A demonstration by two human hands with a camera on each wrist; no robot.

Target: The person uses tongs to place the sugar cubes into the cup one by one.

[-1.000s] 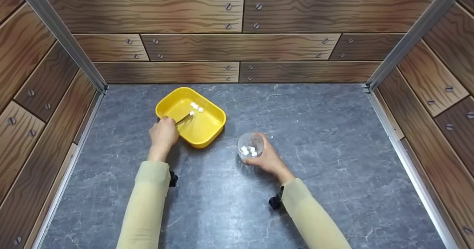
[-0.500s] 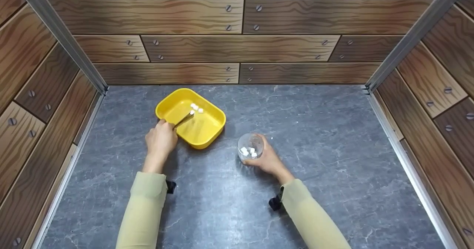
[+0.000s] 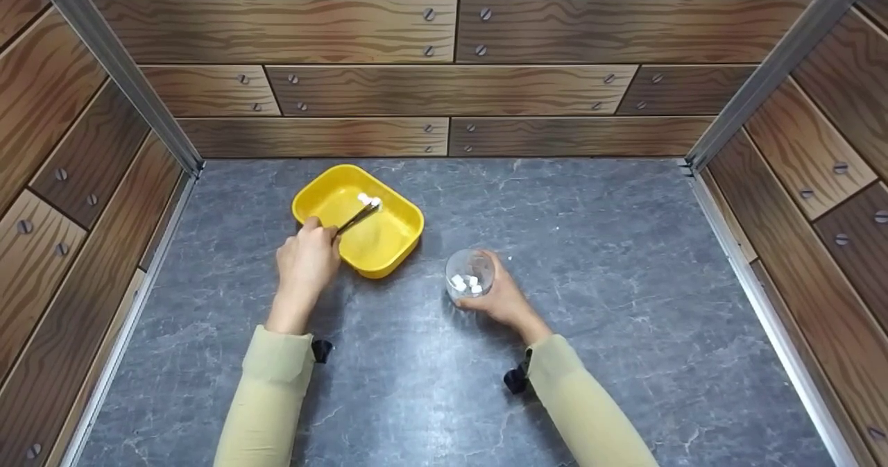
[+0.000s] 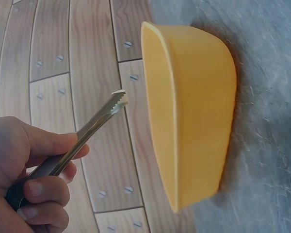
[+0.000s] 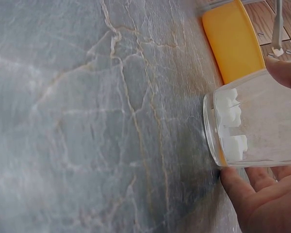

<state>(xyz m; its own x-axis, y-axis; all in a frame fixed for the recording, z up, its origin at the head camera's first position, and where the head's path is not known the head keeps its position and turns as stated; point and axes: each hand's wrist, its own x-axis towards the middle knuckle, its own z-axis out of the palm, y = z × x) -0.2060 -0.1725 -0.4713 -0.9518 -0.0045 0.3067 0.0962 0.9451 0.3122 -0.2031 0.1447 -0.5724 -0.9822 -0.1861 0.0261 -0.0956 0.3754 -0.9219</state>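
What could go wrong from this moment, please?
The white piece might slip, because the tongs pinch it only at their toothed tips. If it is moved towards the glass, it could drop onto the grey surface, since the yellow container stands apart. If the right grip loosens, the glass could tip and spill the white cubes inside.

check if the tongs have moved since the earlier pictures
Yes. In the head view, the tips of the tongs have shifted right and slightly up the picture, judged against the yellow tub, which has stayed put.

Gry marbled surf. (image 3: 624, 279) | on it: ylw tub (image 3: 378, 245), clr cup (image 3: 463, 261)
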